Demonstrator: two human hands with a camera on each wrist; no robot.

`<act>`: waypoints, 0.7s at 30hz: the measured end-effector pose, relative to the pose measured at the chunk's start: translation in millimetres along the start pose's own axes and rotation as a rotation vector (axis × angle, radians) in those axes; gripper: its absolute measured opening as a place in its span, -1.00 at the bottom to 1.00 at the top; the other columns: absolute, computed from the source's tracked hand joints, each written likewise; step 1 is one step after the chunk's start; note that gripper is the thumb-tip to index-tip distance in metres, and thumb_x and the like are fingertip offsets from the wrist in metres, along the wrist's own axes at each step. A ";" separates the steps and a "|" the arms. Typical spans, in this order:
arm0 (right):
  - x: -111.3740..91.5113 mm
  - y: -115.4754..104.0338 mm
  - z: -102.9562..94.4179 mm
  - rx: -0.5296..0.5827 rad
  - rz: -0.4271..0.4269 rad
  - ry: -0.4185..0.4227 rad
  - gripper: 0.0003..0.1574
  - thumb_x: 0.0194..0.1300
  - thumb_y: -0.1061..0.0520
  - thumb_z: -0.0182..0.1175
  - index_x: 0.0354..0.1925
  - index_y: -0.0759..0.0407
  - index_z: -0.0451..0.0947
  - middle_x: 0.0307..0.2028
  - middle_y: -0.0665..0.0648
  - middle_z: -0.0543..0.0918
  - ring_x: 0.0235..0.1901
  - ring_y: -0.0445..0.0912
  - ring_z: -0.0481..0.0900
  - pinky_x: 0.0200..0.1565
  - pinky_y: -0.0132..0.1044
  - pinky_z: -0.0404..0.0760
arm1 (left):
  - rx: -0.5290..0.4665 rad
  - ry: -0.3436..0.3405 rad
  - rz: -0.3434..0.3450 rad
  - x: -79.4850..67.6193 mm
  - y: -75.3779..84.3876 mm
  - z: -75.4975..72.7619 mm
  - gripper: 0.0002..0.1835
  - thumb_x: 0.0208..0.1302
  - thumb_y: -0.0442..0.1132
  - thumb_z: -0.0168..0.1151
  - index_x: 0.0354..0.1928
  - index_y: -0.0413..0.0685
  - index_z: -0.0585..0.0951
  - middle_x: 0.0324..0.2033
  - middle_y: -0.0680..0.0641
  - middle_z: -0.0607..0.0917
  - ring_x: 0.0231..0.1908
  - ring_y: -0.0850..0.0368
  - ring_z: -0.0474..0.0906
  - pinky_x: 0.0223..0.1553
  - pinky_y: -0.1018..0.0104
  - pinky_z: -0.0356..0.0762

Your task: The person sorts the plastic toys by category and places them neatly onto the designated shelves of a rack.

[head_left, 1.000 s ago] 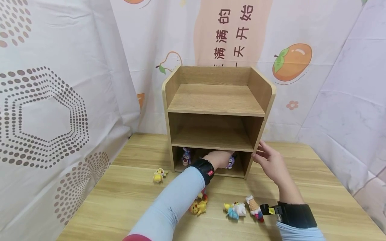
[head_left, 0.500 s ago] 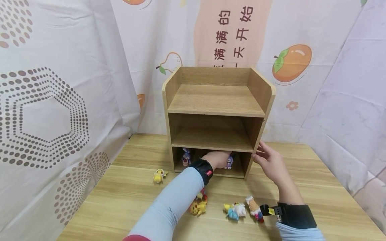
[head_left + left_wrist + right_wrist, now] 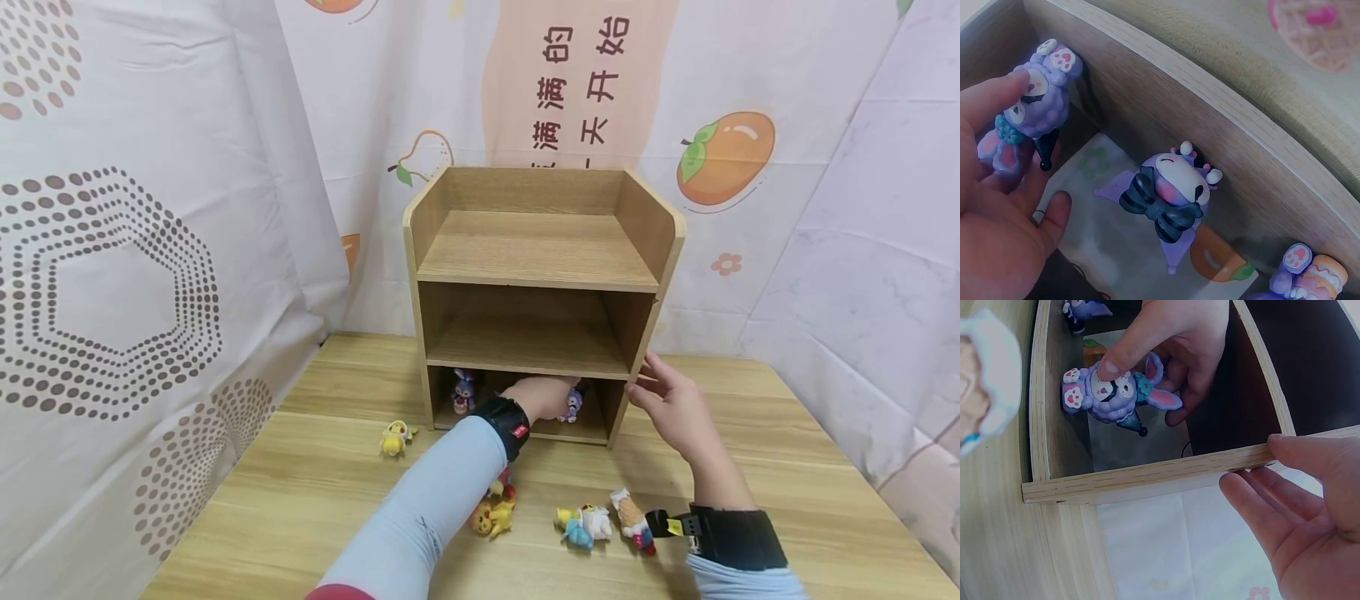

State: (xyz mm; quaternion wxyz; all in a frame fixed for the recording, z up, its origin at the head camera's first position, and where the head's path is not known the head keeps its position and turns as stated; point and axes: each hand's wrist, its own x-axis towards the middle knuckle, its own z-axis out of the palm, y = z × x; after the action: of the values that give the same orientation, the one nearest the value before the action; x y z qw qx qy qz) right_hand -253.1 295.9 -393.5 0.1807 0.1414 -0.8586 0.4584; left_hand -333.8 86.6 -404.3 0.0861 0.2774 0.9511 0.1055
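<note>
In the bottom compartment of a wooden shelf unit [image 3: 528,362], my left hand [image 3: 543,396] holds a purple rabbit figurine [image 3: 1107,394] near the right wall. The thumb presses its face, and the fingers are behind its ears. The figurine stands upright, feet at the compartment floor. Beside it in the left wrist view is a purple figurine with a black bow [image 3: 1163,209], hidden behind the hand in the head view. Another purple figurine [image 3: 463,392] stands at the compartment's left. My right hand [image 3: 671,408] pinches the right side panel's front edge between thumb and fingers.
Small figurines lie on the wooden table [image 3: 337,500]: a yellow one [image 3: 395,437] left of the shelf, an orange-yellow one [image 3: 493,515] beside my left sleeve, a blue-and-white one [image 3: 585,525], and a cone-shaped one [image 3: 630,510] by the right wrist strap. A printed cloth [image 3: 750,275] hangs behind.
</note>
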 end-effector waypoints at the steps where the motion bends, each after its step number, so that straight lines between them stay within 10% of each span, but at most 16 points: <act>1: -0.1 0.0 0.0 0.001 0.001 -0.001 -0.14 0.40 0.33 0.26 0.55 0.22 0.16 0.30 0.46 0.46 0.13 0.28 0.58 -0.13 -0.45 0.65 | 0.000 -0.001 -0.002 -0.1 -0.1 -0.2 -0.31 0.41 -0.12 0.30 0.53 0.33 0.32 0.46 0.10 0.34 0.17 0.27 0.42 0.03 0.31 0.48; 21: 0.1 1.2 0.9 0.017 -0.007 0.002 -0.15 0.40 0.34 0.25 0.55 0.20 0.18 0.25 0.48 0.50 0.11 0.30 0.59 -0.13 -0.50 0.62 | 0.032 -0.004 -0.032 -1.4 0.4 -2.5 -0.30 0.39 -0.10 0.32 0.53 0.32 0.33 0.46 0.11 0.35 0.18 0.25 0.44 0.07 0.22 0.51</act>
State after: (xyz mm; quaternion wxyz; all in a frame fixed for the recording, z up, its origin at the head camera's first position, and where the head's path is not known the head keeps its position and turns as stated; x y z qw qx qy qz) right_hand -253.9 295.8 -394.8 0.1820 0.1455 -0.8540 0.4651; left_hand -333.0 85.8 -401.6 0.0853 0.2636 0.9568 0.0885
